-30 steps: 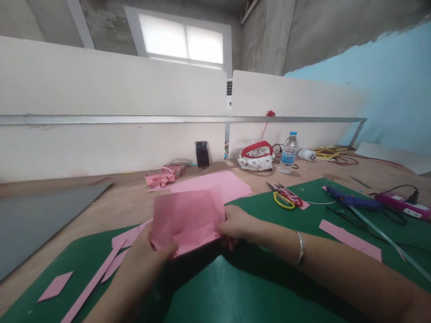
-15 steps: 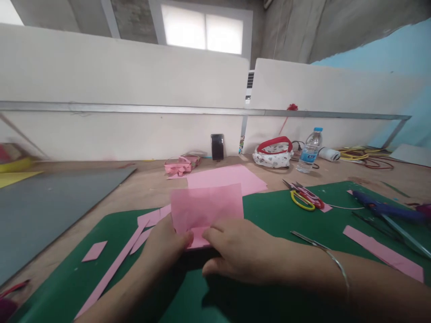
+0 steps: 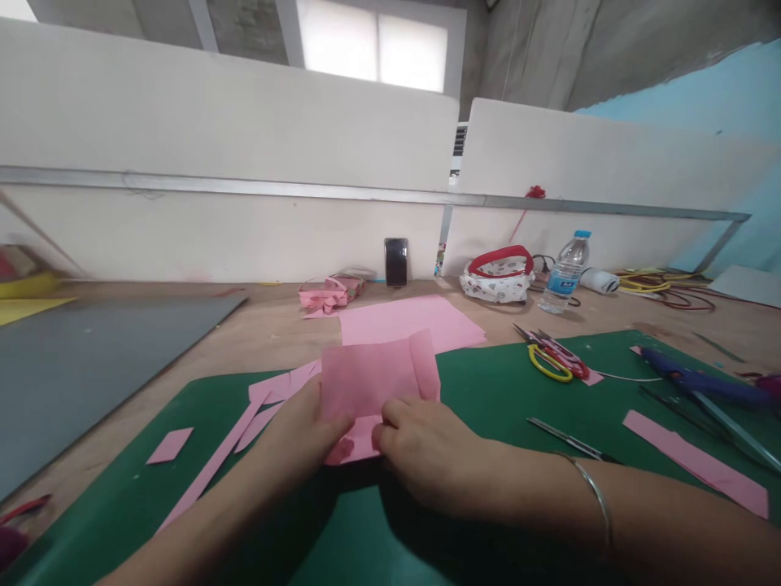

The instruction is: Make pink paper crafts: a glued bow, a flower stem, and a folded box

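Observation:
A pink paper piece (image 3: 372, 374) stands raised over the green mat (image 3: 488, 382), with a fold along its right side and a folded strip at its bottom. My left hand (image 3: 317, 427) grips its lower left corner, thumb on the front. My right hand (image 3: 421, 443) has its fingers curled on the lower right part of the paper, closed on it. Pink strips and scraps (image 3: 213, 468) lie left of my left hand. Behind the held piece is a larger pink sheet (image 3: 408, 317).
Yellow-handled scissors (image 3: 549, 365), a slim metal blade tool (image 3: 570, 438), a blue glue gun (image 3: 689, 376) and a pink strip (image 3: 695, 464) are at right. Further back are a phone (image 3: 396, 262), a pouch (image 3: 499, 277) and a water bottle (image 3: 565, 273). A grey board (image 3: 110, 358) lies left.
The paper's right side is now folded inward, and its bottom edge has tipped lower. My right hand has curled its fingers in more and its thumb is no longer stretched out below.

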`<action>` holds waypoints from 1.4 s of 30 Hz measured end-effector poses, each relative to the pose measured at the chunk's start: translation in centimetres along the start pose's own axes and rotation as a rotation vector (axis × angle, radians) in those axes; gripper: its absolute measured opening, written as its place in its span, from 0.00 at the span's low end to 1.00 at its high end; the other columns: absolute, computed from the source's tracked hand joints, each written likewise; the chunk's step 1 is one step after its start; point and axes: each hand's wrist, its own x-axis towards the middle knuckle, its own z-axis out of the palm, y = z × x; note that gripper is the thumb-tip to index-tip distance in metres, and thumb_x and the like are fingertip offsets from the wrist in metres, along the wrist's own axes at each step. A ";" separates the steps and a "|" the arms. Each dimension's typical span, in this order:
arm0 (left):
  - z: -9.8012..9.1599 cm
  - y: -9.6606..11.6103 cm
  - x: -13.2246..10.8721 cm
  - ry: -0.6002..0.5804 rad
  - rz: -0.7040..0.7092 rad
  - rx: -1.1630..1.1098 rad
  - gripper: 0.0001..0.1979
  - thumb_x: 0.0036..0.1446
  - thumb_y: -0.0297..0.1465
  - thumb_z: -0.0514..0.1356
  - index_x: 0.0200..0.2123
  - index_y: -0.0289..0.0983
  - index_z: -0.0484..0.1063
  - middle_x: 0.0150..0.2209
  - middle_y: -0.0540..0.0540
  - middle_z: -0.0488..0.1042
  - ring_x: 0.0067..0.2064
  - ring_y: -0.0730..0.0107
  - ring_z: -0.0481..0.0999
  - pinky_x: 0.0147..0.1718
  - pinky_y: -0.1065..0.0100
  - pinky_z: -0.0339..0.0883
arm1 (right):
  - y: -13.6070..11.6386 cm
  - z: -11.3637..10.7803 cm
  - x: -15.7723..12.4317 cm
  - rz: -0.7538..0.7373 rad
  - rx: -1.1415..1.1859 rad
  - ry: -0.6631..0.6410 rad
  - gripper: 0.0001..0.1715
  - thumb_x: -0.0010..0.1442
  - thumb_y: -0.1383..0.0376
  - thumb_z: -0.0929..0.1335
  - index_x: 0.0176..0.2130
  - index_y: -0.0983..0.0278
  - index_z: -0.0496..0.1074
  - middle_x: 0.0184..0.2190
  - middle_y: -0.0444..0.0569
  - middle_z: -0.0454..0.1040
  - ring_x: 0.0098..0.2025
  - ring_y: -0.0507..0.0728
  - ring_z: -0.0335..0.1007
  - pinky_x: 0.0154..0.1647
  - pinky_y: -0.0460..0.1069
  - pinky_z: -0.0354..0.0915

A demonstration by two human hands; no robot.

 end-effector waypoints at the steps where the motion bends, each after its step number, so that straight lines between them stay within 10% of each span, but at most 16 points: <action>1: -0.1 -0.1 0.1 0.011 0.006 0.002 0.16 0.41 0.32 0.53 0.38 0.40 0.67 0.36 0.44 0.77 0.36 0.54 0.76 0.32 0.58 0.68 | 0.0 -0.1 0.0 0.012 0.001 -0.002 0.08 0.58 0.69 0.64 0.35 0.67 0.72 0.32 0.52 0.72 0.30 0.56 0.64 0.21 0.49 0.50; 11: -0.6 0.1 -0.2 -0.035 0.014 0.145 0.06 0.41 0.30 0.54 0.27 0.41 0.69 0.23 0.50 0.75 0.28 0.60 0.74 0.24 0.65 0.63 | 0.6 -2.7 1.4 -0.148 -0.027 -0.264 0.06 0.51 0.74 0.66 0.28 0.68 0.74 0.28 0.53 0.71 0.24 0.53 0.58 0.18 0.48 0.46; 20: -2.7 1.0 -1.0 0.319 0.213 0.267 0.20 0.52 0.43 0.56 0.44 0.37 0.66 0.41 0.42 0.71 0.42 0.57 0.71 0.40 0.56 0.65 | 0.1 -2.2 0.7 -0.054 0.114 -0.145 0.13 0.55 0.73 0.63 0.39 0.66 0.72 0.31 0.50 0.69 0.27 0.53 0.59 0.23 0.46 0.48; 25: -3.8 0.9 -2.4 0.009 0.721 0.720 0.14 0.46 0.25 0.64 0.35 0.50 0.75 0.54 0.53 0.69 0.57 0.53 0.63 0.50 0.51 0.58 | -0.2 -1.6 0.2 -0.048 0.201 -0.109 0.16 0.58 0.71 0.62 0.45 0.64 0.71 0.35 0.51 0.69 0.31 0.54 0.59 0.28 0.47 0.51; 36: -2.6 -0.4 -0.1 -0.036 0.864 0.792 0.11 0.52 0.33 0.65 0.18 0.47 0.75 0.46 0.57 0.75 0.64 0.54 0.54 0.62 0.44 0.28 | 0.6 -2.1 0.6 -0.164 0.175 -0.196 0.24 0.57 0.69 0.63 0.52 0.54 0.68 0.37 0.47 0.68 0.29 0.52 0.62 0.24 0.46 0.49; 42: -2.6 -0.4 -0.3 -0.049 0.878 0.785 0.14 0.56 0.28 0.60 0.20 0.46 0.76 0.47 0.54 0.75 0.64 0.52 0.55 0.61 0.41 0.32 | 0.9 -3.2 1.0 -0.225 0.211 -0.281 0.18 0.59 0.69 0.61 0.47 0.59 0.71 0.37 0.48 0.70 0.32 0.53 0.64 0.29 0.47 0.55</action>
